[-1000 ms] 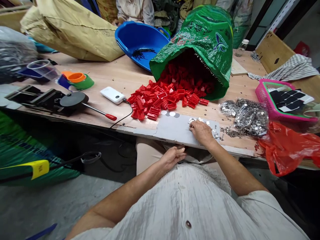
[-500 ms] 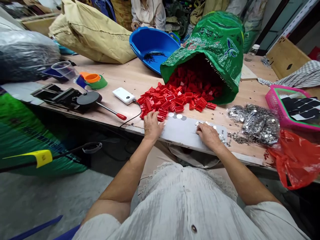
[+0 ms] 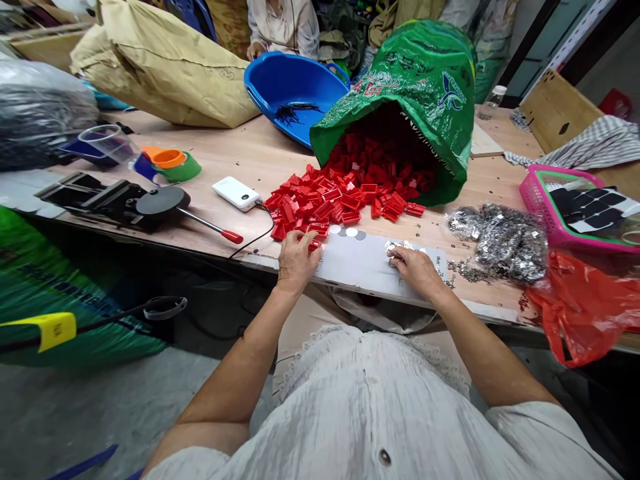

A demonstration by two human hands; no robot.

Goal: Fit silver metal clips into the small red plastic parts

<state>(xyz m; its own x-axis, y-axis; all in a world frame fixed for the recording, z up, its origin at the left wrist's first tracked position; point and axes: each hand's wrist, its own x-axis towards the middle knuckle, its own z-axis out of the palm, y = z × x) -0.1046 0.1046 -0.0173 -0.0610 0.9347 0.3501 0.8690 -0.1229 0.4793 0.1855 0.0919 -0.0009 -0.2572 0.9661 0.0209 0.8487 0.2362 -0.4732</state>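
Note:
My left hand (image 3: 296, 261) is at the near edge of a heap of red plastic pieces (image 3: 320, 200). Its fingers and thumb are closed around one red plastic piece (image 3: 315, 245), partly hidden by the fingers. Over the right part of a pale grey board (image 3: 353, 260), my right hand (image 3: 417, 270) has its fingertips pinched together among small shiny metal pieces (image 3: 395, 246). Whatever lies between those fingertips is too small to make out. White and grey discs (image 3: 351, 232) lie at the board's far edge.
A green sack (image 3: 415, 80) spills the red pieces. Behind it stands a blue basin (image 3: 280, 87); a person's sleeve shows beyond. Left are a power bank (image 3: 236, 193) and a lever tool (image 3: 163, 200). Right are bagged metal pieces (image 3: 513, 243), a pink basket (image 3: 535, 200) and a red bag (image 3: 585, 307).
The view has shifted slightly, moving the scene left. A red piece now shows between my left thumb and fingers. My right hand stays at the small metal pieces, more of which are visible.

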